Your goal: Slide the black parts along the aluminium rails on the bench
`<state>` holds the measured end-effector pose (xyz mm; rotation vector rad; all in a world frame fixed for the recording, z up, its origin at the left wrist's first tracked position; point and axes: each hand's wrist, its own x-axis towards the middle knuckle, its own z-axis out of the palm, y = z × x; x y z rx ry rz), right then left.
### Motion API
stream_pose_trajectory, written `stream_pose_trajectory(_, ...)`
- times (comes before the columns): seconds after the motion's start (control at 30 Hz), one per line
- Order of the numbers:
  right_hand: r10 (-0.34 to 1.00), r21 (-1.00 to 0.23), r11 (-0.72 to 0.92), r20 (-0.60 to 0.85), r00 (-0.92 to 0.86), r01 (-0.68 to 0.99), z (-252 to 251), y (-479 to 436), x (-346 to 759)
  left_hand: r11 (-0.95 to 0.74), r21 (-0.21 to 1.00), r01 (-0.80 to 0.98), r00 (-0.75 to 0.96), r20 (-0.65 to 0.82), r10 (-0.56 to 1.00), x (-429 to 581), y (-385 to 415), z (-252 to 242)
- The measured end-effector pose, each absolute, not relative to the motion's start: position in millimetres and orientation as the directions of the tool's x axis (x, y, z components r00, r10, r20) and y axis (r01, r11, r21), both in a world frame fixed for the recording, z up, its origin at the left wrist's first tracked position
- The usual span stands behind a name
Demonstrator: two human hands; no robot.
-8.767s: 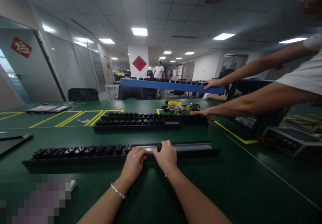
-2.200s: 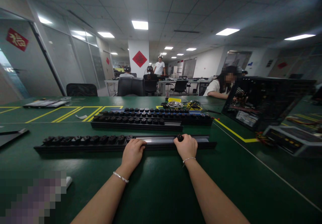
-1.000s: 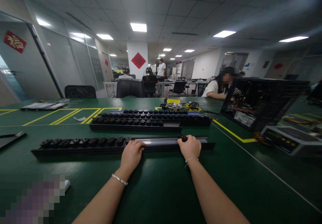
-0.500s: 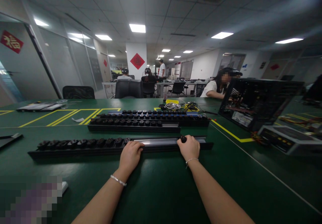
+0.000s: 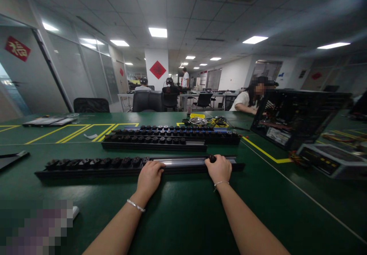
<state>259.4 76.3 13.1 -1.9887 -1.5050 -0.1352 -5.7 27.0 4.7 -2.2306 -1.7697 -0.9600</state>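
Note:
A long black rail [image 5: 86,171] with a silver channel lies across the green table [image 5: 183,209] in front of me. Several black socket modules fill its left half. My left hand [image 5: 149,176] grips the rail's near edge at the middle, beside the last seated module. My right hand [image 5: 219,168] is closed around a small black socket module [image 5: 212,158] sitting in the bare silver channel [image 5: 183,161] toward the right end.
Two more filled black rails [image 5: 155,142] lie further back. An open computer case [image 5: 298,117] and a grey device [image 5: 329,157] stand at right. A metal bowl [image 5: 197,121] and cables sit behind. A person sits at right rear; others are far off.
Since 8.8 s ago my right hand has slid the black module rightward along the channel, and another person's arms with a blue strip have left. In the last second nothing visibly moved.

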Motion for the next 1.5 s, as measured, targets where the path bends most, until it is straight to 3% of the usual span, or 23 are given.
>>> stream_pose_trajectory(1.5, 0.797, -0.471, -0.288, 0.365, 0.481, 0.834, 17, 80, 290, -0.301, 0.282, 0.911, 0.107, 0.542, 0.833, -6, 27, 4)
